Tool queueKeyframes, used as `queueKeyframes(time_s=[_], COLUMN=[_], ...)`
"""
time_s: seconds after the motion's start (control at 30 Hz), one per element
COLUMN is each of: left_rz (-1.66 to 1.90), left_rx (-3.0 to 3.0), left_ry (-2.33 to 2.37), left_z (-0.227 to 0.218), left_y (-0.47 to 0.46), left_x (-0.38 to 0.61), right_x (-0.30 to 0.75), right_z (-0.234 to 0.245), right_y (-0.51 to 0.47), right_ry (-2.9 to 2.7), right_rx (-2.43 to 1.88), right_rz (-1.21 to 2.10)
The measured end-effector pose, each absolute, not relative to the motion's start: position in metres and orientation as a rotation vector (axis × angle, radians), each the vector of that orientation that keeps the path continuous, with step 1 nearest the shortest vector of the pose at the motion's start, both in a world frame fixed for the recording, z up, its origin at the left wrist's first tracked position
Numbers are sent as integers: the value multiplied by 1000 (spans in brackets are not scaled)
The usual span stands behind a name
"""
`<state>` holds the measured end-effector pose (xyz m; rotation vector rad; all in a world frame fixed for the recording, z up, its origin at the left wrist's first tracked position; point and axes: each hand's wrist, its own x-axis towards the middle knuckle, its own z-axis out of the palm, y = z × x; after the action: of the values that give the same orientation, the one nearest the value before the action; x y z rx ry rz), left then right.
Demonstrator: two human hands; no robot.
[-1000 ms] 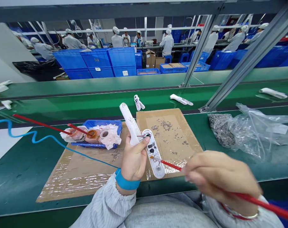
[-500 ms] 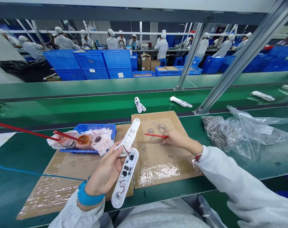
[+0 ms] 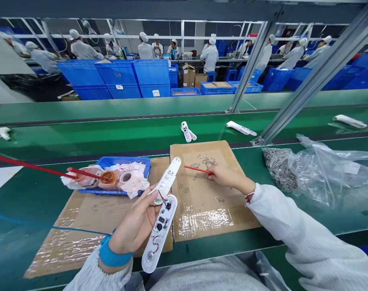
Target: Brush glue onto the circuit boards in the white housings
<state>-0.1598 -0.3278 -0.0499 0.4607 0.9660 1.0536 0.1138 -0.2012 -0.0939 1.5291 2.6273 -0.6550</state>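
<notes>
My left hand [image 3: 139,226] grips an opened white plastic housing in two halves. The upper half [image 3: 168,176] angles up to the right; the lower half [image 3: 159,238] carries a circuit board, and thin red and black wires run between them. Around that wrist is a blue strap [image 3: 115,252] with a blue cord. My right hand [image 3: 223,176] pinches a thin red stick [image 3: 198,169] that points left, its tip by small metal parts [image 3: 208,161] scattered on a cardboard sheet [image 3: 202,214]. The fingertips of the right hand are partly hidden.
A blue tray [image 3: 144,165] holds jars, one orange-brown [image 3: 109,180], with red sticks. A clear bag [image 3: 280,169] of small metal parts lies right. Beyond runs a green belt [image 3: 141,135] with white housings [image 3: 188,131]. A slanting metal post [image 3: 311,76] stands right; people in white work behind.
The housings on the belt have shifted right. My left hand and the opened housing sit slightly lower in view. The red stick's far end has tipped up a little.
</notes>
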Motion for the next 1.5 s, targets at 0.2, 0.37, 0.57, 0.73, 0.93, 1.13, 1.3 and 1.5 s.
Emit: queueKeyframes(time_s=[0.2, 0.37, 0.57, 0.73, 0.93, 1.13, 1.3, 1.5], left_rz=[1024, 1014, 1009, 956, 859, 875, 879, 870], left_rx=[483, 483, 479, 411, 311, 305, 288, 282], left_ry=[946, 930, 935, 895, 846, 802, 804, 831], left_z=[-52, -53, -54, -52, -52, -48, -46, -47], left_y=[-328, -327, -328, -322, -315, -318, -320, -320], left_x=[-156, -154, -153, -139, -126, -124, -124, -122], right_x=[115, 111, 119, 118, 104, 102, 97, 95], right_z=[-98, -103, -91, -66, -40, -27, -29, -33], right_y=[-199, -202, -207, -208, -209, -218, -220, -215], right_ry=[2649, 2713, 2738, 2758, 2849, 2919, 3057, 3061], right_rx=[1497, 1496, 1680, 1874, 1959, 1899, 1762, 1702], right_rz=[-641, -630, -830, -1184, -1378, -1280, -1048, -1040])
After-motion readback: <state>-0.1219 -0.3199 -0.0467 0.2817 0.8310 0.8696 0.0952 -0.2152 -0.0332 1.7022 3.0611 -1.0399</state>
